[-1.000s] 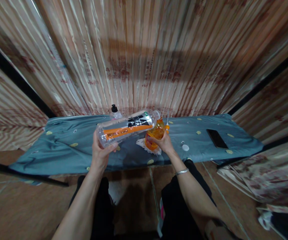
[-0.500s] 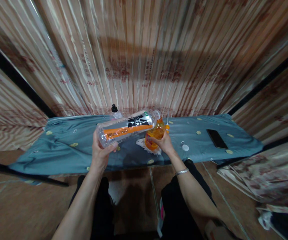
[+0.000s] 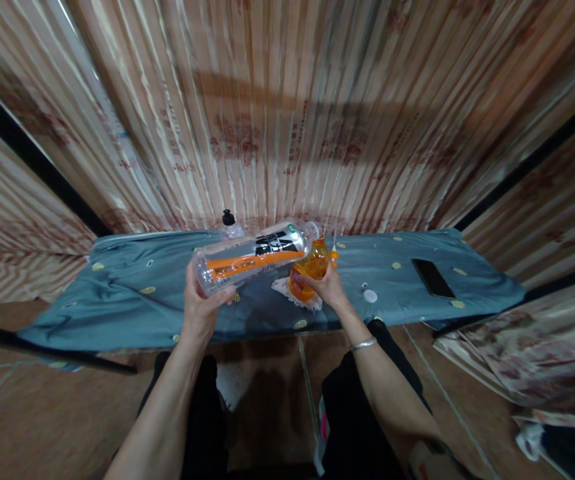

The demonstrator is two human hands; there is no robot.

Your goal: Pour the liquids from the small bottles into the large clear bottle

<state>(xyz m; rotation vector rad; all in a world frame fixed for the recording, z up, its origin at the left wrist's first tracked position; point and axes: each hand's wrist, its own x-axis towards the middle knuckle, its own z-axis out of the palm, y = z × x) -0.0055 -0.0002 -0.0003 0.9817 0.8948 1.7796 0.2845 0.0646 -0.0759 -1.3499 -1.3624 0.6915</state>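
Note:
My left hand (image 3: 204, 303) is closed round the base of a clear plastic bottle (image 3: 254, 257) with an orange, black and silver label. This bottle lies tilted, its neck to the right and touching or just over the mouth of an amber bottle (image 3: 312, 267); which of the two I cannot tell. My right hand (image 3: 328, 285) grips the side of the amber bottle, which stands on a crumpled white cloth or tissue (image 3: 283, 288). Right behind the amber bottle is an orange piece with a thin pale tube (image 3: 334, 253).
A bed-like bench (image 3: 122, 293) with a blue-green cover spans the view. On it are a black-capped bottle (image 3: 229, 223), a white round cap (image 3: 370, 295) and a dark phone (image 3: 433, 278). Striped curtains (image 3: 277, 100) hang behind, with black poles (image 3: 32, 150) at the sides.

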